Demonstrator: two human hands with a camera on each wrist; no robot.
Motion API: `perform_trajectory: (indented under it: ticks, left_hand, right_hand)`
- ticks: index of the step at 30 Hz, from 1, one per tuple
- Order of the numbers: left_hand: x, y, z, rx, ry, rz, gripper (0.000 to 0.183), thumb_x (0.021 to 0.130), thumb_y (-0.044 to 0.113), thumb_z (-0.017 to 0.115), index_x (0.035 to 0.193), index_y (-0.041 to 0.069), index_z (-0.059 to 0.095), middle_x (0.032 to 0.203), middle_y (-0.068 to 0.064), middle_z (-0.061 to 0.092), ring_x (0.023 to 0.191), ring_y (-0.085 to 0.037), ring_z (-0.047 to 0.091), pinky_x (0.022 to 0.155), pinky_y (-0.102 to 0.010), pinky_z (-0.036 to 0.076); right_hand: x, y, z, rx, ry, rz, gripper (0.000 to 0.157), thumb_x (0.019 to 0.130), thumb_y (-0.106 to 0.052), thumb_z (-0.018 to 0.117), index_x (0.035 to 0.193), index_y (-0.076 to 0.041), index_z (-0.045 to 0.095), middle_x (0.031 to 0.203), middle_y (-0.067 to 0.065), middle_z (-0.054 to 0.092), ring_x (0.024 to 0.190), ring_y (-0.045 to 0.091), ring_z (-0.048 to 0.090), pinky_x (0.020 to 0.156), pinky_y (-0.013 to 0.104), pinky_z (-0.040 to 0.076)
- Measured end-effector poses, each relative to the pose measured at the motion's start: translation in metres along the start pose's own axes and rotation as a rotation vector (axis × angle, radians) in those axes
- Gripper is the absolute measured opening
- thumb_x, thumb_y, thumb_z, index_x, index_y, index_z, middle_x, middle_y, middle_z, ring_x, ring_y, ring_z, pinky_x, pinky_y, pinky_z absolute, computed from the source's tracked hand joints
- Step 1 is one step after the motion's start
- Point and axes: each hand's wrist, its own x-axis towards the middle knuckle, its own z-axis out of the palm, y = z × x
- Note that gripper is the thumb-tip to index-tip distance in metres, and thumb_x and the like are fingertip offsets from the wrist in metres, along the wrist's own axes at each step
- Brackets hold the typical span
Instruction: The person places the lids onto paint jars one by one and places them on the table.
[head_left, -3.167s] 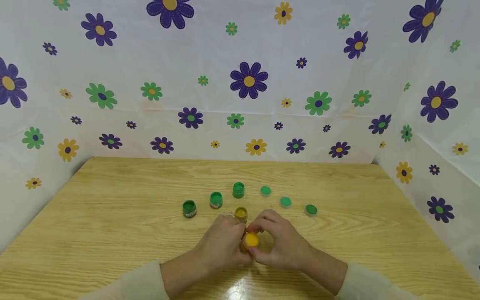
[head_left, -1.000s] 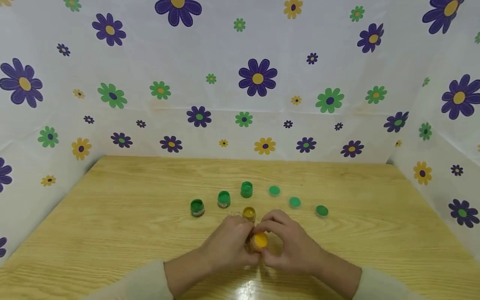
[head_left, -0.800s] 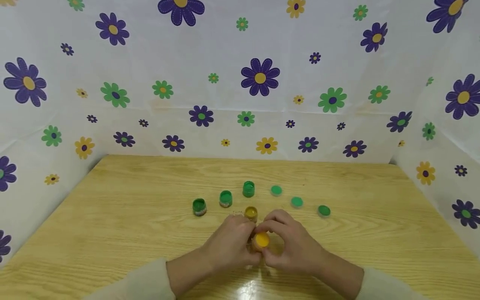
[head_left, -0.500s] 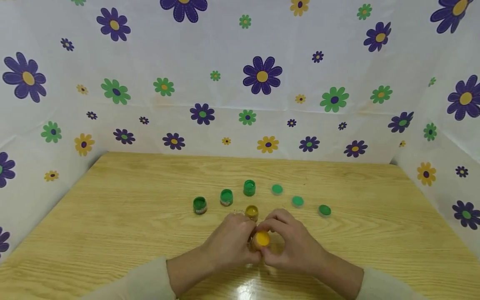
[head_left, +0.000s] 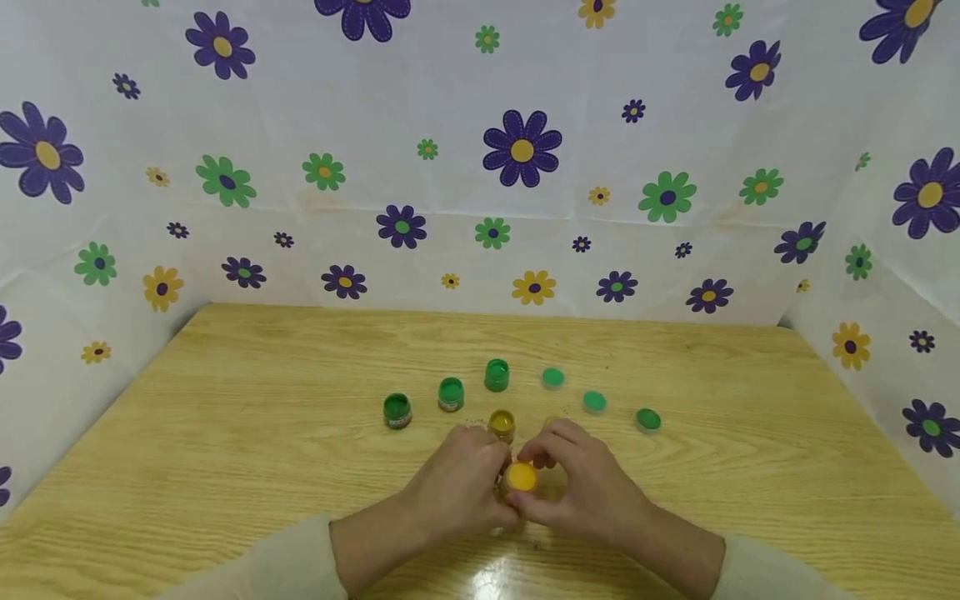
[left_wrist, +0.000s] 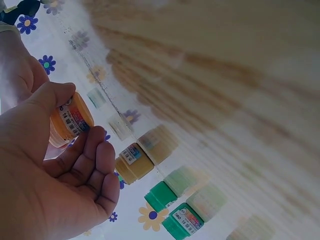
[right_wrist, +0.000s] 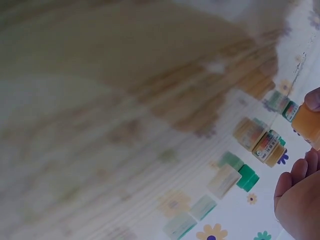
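Note:
My left hand (head_left: pixel 457 483) grips a small orange-yellow paint jar (left_wrist: pixel 72 120), its thumb on one side of the labelled wall. The jar's round yellow lid (head_left: pixel 521 477) faces up in the head view. At the lid's rim, the thumb and curled fingers of my right hand (head_left: pixel 592 483) pinch it from the right. Just beyond the two hands stands an ochre paint jar (head_left: pixel 502 423) without a lid. The left wrist view shows the left hand's other fingers curled below the held jar.
Lidless green paint jars stand farther back: a dark one (head_left: pixel 397 410), a middle one (head_left: pixel 451 393) and a lighter one (head_left: pixel 497 374). Three green lids (head_left: pixel 594 402) lie to their right. The wooden table (head_left: pixel 262 467) meets a flowered cloth (head_left: pixel 420 267) behind and at both sides.
The right thumb has shifted leftward along the front of the lid, and the right fingers have drawn back at its far rim. The left hand keeps its grip. The head view has shifted slightly.

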Motion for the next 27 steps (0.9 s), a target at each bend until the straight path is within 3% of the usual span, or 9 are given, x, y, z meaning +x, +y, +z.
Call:
perform_trajectory:
  ticks: [5,12,27]
  left_hand:
    - [0.0001,0.0001,-0.0002,-0.002,-0.029,-0.005,0.027,0.064,0.028,0.086,0.067,0.017,0.061,0.06,0.014,0.047,0.058,-0.001,0.039,0.065,-0.022,0.039]
    - [0.0004,-0.0027,0.0026,-0.062,0.036,0.028,0.02,0.067,0.024,0.081,0.073,0.016,0.064,0.057,0.015,0.043,0.054,0.0,0.037,0.061,-0.02,0.038]
    - [0.0006,-0.0022,0.0027,0.003,0.075,0.033,0.026,0.069,0.028,0.082,0.066,0.016,0.059,0.055,0.014,0.042,0.054,-0.001,0.036,0.064,-0.022,0.041]
  right_hand:
    - [-0.0003,0.0019,-0.0017,-0.001,-0.019,-0.018,0.029,0.079,-0.028,0.083,0.101,-0.017,0.069,0.093,-0.011,0.056,0.089,0.007,0.055,0.078,0.024,0.053]
    - [0.0004,0.0058,-0.0021,-0.071,0.0,-0.166,0.029,0.079,-0.02,0.078,0.106,-0.013,0.069,0.098,-0.009,0.057,0.093,0.006,0.051,0.083,0.025,0.048]
    - [0.0004,0.0066,0.0011,-0.12,0.0,-0.132,0.024,0.08,-0.021,0.077,0.101,-0.016,0.068,0.094,-0.011,0.056,0.089,0.007,0.051,0.081,0.024,0.048]
